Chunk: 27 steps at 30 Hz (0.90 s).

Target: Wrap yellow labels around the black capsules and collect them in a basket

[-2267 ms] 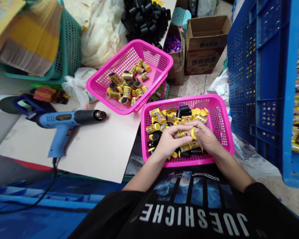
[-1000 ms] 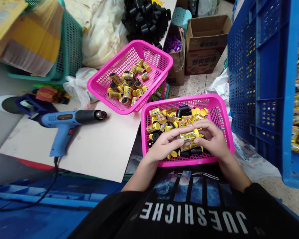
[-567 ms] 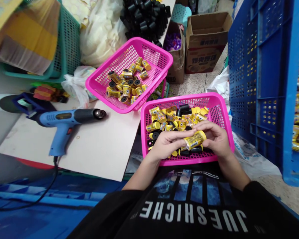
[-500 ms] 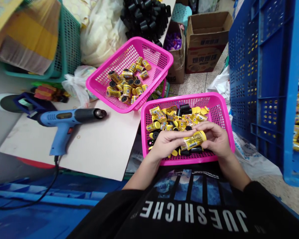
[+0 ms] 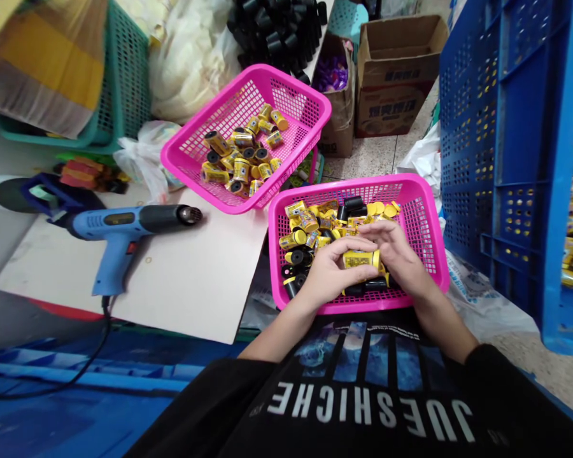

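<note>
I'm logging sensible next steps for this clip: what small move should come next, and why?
Probably bring the right hand onto the yellow cap to steady that end. The left hand grips the small tube by its body, the cap points toward the right hand, and that hand looks loosely open right beside it, though contact is hard to tell.

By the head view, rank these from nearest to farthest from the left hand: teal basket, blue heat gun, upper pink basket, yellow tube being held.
From the left hand:
1. Yellow tube: in its fingers.
2. Upper pink basket: ahead and to the left.
3. Blue heat gun: left, on the pale board.
4. Teal basket: far left, beyond the gun.
</note>
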### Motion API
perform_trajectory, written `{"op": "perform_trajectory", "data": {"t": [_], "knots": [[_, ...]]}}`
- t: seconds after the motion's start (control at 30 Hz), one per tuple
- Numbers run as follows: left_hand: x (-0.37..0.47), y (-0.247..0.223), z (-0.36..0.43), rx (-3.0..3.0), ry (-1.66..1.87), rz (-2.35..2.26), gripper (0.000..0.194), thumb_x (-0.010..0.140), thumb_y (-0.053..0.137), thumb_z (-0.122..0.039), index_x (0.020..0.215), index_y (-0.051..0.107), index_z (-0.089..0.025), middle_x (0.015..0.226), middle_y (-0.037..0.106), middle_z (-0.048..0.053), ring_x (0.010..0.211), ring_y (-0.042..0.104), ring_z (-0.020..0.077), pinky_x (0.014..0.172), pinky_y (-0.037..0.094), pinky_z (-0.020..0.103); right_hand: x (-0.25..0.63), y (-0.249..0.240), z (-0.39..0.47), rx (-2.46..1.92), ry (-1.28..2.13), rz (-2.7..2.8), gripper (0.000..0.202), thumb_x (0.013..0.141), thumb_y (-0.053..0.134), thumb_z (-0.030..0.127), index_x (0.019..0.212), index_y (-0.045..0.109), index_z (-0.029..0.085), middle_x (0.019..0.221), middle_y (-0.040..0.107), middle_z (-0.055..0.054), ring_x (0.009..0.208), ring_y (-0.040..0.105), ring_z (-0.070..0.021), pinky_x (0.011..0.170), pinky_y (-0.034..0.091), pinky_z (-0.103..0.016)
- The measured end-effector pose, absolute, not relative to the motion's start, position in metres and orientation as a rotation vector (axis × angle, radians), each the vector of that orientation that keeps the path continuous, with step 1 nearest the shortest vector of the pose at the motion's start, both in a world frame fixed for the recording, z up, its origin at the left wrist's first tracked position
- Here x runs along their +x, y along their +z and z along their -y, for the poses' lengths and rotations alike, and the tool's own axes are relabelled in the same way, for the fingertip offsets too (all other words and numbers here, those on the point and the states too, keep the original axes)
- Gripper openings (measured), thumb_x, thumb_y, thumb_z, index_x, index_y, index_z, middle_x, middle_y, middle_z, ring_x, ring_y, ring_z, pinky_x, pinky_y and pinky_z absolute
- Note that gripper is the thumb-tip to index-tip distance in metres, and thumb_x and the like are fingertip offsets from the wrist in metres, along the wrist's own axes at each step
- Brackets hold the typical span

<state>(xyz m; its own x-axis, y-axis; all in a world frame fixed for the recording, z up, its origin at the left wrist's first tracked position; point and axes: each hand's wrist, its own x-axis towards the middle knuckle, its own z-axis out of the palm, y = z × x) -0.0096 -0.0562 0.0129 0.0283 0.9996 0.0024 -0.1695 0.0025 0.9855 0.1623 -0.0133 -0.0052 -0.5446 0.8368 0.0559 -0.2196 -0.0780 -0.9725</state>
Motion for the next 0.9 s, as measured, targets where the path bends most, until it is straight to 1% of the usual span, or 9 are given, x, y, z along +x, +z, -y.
{"op": "perform_trajectory", "data": {"t": [0.13, 0.27, 0.37, 0.5, 0.6, 0.67, 0.73, 0.8, 0.9], "knots": [[-0.004, 0.018, 0.058, 1.105, 1.316, -1.092, 0.030, 0.069, 0.092, -0.033, 0.094, 0.081, -0.021, 0.102, 0.081, 0.007, 0.102, 0.074, 0.0234, 0.096, 0.056, 0.036, 0.154, -0.008, 0.018, -0.809, 1.851, 1.379, 0.051, 0.095, 0.052, 0.068, 0.124, 0.062, 0.028, 0.126, 0.066, -0.007, 0.125, 0.062, -0.0243, 0.116, 0.045, -0.045], [0.000, 0.022, 0.061, 1.121, 1.355, -1.118, 0.028, 0.069, 0.092, -0.029, 0.093, 0.081, -0.022, 0.100, 0.081, 0.006, 0.099, 0.074, 0.0220, 0.096, 0.055, 0.034, 0.152, -0.010, 0.022, -0.828, 1.742, 1.431, 0.054, 0.092, 0.053, 0.072, 0.122, 0.062, 0.028, 0.125, 0.067, -0.007, 0.123, 0.063, -0.0253, 0.114, 0.047, -0.045], [0.001, 0.020, 0.063, 1.087, 1.307, -1.169, 0.030, 0.070, 0.091, -0.034, 0.095, 0.079, -0.020, 0.100, 0.079, 0.005, 0.095, 0.072, 0.0210, 0.093, 0.054, 0.033, 0.151, -0.010, 0.023, -0.880, 1.662, 1.498, 0.056, 0.092, 0.050, 0.074, 0.121, 0.061, 0.028, 0.126, 0.066, -0.008, 0.123, 0.063, -0.0254, 0.111, 0.049, -0.043], [0.001, 0.010, 0.065, 1.007, 1.275, -1.013, 0.038, 0.082, 0.081, -0.045, 0.108, 0.070, -0.020, 0.108, 0.070, 0.006, 0.099, 0.065, 0.0193, 0.087, 0.052, 0.030, 0.151, -0.010, 0.023, -0.889, 1.741, 1.431, 0.059, 0.095, 0.043, 0.075, 0.127, 0.060, 0.028, 0.134, 0.064, -0.009, 0.126, 0.062, -0.0252, 0.107, 0.053, -0.042], [-0.001, 0.002, 0.065, 0.876, 1.321, -0.858, 0.040, 0.089, 0.071, -0.047, 0.121, 0.059, -0.025, 0.106, 0.059, 0.004, 0.095, 0.058, 0.0165, 0.080, 0.051, 0.026, 0.157, -0.008, 0.018, -0.806, 1.835, 1.364, 0.060, 0.097, 0.035, 0.075, 0.129, 0.058, 0.029, 0.133, 0.066, -0.008, 0.117, 0.068, -0.0240, 0.099, 0.058, -0.042], [-0.006, 0.001, 0.062, 0.813, 1.354, -0.832, 0.039, 0.090, 0.070, -0.045, 0.123, 0.056, -0.028, 0.102, 0.052, 0.002, 0.088, 0.053, 0.0145, 0.075, 0.049, 0.024, 0.167, -0.004, 0.009, -0.842, 1.756, 1.352, 0.059, 0.099, 0.031, 0.073, 0.128, 0.058, 0.029, 0.128, 0.069, -0.008, 0.108, 0.071, -0.0226, 0.093, 0.060, -0.041], [-0.016, 0.004, 0.056, 0.803, 1.404, -0.850, 0.037, 0.088, 0.072, -0.042, 0.118, 0.057, -0.028, 0.099, 0.049, 0.001, 0.087, 0.050, 0.0142, 0.073, 0.047, 0.023, 0.182, 0.002, -0.004, -0.976, 1.541, 1.343, 0.052, 0.101, 0.036, 0.068, 0.123, 0.060, 0.028, 0.121, 0.071, -0.007, 0.101, 0.073, -0.0205, 0.089, 0.060, -0.039], [-0.032, 0.011, 0.047, 0.833, 1.484, -0.908, 0.035, 0.084, 0.074, -0.042, 0.111, 0.057, -0.027, 0.096, 0.047, 0.001, 0.087, 0.049, 0.0147, 0.073, 0.047, 0.023, 0.200, 0.009, -0.018, -1.131, 1.334, 1.378, 0.040, 0.100, 0.047, 0.061, 0.118, 0.063, 0.028, 0.115, 0.072, -0.006, 0.096, 0.073, -0.0189, 0.085, 0.061, -0.036], [-0.059, 0.024, 0.030, 0.899, 1.582, -0.992, 0.036, 0.078, 0.076, -0.041, 0.104, 0.056, -0.027, 0.094, 0.046, 0.001, 0.084, 0.048, 0.0152, 0.072, 0.047, 0.024, 0.218, 0.016, -0.031, -1.321, 1.197, 1.602, 0.031, 0.097, 0.059, 0.052, 0.112, 0.068, 0.026, 0.105, 0.074, -0.005, 0.088, 0.072, -0.0193, 0.081, 0.061, -0.037]]}}
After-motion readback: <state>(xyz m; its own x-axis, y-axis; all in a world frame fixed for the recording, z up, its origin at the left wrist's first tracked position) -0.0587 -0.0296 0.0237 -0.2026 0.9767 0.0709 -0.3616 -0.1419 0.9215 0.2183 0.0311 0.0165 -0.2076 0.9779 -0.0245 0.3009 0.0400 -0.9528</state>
